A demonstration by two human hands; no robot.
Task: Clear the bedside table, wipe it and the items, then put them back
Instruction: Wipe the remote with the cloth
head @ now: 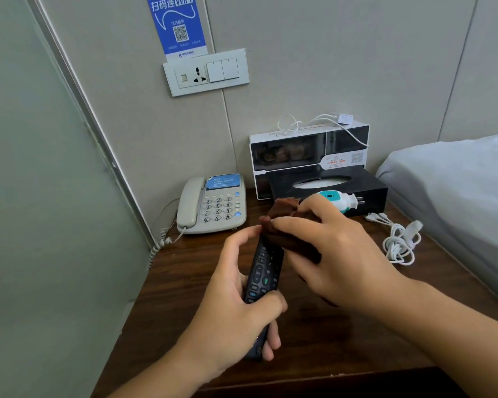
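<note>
1. Nearest the camera, low in the frame, the left hand curled its fingers round the lower half of a dark remote control, holding it tilted above the wooden surface with the buttons facing up.
2. Just right of centre, the right hand pinched a brown cloth against the top end of the remote, fingers bent over the fabric and thumb hidden beneath it.
3. At centre left, a beige telephone stood on the surface by the wall, its coiled cord hanging off the left edge.
4. Behind the hands, a black tissue box lay in front of a white-and-black display box with a white cable on top; a white-and-teal plug-in device rested beside the tissue box.
5. At centre right, a bundled white charging cable lay near the bed.
6. Judging by this layout, the task looked well advanced: most items already sat on the surface, and the remote was being wiped. Whether the others had been cleaned could not be told; setting the remote down evidently remained.
</note>
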